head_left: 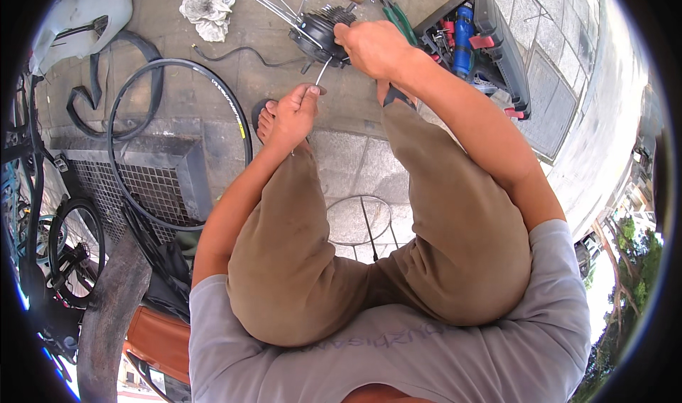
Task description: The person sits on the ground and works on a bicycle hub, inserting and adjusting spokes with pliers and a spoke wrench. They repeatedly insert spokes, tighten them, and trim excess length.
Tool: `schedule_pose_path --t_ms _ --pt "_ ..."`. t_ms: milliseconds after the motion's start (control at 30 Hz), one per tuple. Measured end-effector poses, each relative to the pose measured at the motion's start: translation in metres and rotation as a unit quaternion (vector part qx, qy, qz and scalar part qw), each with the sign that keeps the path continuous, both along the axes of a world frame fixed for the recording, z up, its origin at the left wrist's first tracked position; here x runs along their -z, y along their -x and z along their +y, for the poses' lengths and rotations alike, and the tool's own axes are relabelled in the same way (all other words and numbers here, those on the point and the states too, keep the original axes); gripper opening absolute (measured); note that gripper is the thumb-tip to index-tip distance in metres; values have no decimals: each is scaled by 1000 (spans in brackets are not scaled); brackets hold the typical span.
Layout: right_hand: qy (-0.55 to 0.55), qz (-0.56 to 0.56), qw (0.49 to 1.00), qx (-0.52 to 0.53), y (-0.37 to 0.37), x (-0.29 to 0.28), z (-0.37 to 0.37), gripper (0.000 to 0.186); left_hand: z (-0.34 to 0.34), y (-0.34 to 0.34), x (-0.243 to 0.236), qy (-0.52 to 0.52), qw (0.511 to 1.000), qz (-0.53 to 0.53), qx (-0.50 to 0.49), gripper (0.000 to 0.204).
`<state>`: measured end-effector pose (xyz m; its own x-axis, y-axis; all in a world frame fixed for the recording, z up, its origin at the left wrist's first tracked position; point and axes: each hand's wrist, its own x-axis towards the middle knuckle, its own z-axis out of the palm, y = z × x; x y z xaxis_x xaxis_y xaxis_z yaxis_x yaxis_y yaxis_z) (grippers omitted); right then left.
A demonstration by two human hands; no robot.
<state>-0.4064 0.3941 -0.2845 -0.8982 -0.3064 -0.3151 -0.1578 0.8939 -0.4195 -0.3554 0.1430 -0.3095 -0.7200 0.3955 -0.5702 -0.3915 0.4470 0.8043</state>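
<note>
The left hand (290, 121) pinches a metal spoke (324, 71) at the black hub's (313, 42) near side; the right hand (379, 49) grasps the hub's right edge, presumably steadying it.

My hub (310, 38), black and round, sits at the far side, its far end ribbed. Thin silver spokes (271, 4) fan from it to the far left; one more spoke (324, 71), in my grip, slants near-left from its near edge.
</note>
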Motion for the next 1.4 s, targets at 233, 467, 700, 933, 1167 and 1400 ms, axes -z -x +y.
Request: schedule_pose_path --t_ms 233,467,700,933,1167,1400 --pt "-5 -31 999 -31 12 -3 -1 20 25 14 10 -15 998 59 -12 30" --pt "-30 -151 988 11 31 -28 -1 27 5 3 -3 -4 1000 -16 -1 34" --pt "-35 -143 989 16 31 -32 -3 31 1 9 -9 15 998 -56 25 30" --pt "-27 -97 995 26 24 -19 0 25 9 15 -29 47 990 -134 11 30" --pt "-19 -55 998 20 14 -11 -1 22 2 30 -32 125 983 -67 116 29" --pt "1 -56 998 16 17 -17 -2 21 -50 0 12 220 895 251 297 29"
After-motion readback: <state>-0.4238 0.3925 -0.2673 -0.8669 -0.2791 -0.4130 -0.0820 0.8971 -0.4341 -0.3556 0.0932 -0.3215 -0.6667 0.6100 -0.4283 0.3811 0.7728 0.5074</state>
